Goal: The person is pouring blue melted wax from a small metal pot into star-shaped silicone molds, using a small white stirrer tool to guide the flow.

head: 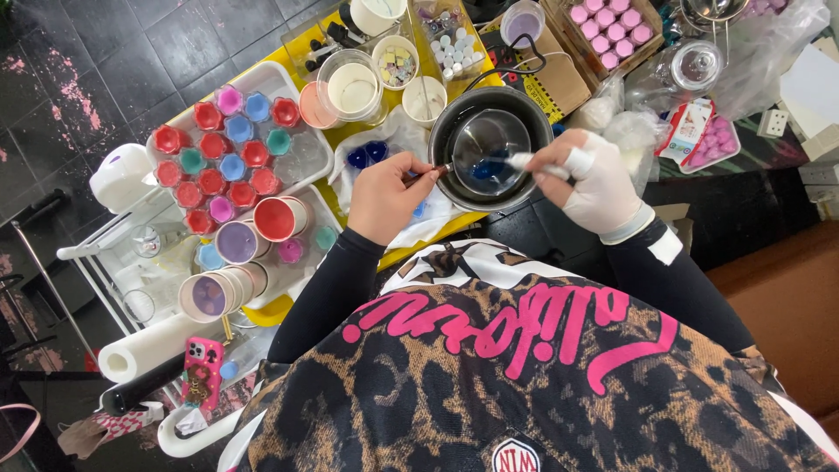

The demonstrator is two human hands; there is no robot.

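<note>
The pot (454, 118) sits dead ahead of me, and the small pan (489, 144) inside it holds blue liquid. My left hand (384, 197) is closed on the pan's handle, which runs leftward. My gloved right hand (599, 188) grips a white stick (524, 161), tip pointing left into the pan.

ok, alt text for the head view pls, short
Seen from above, a person's left hand holds the handle of a small metal pitcher with blue liquid inside a dark pot, while the gloved right hand stirs with a white stick. A tray of red, blue and pink moulds sits to the left.
</note>
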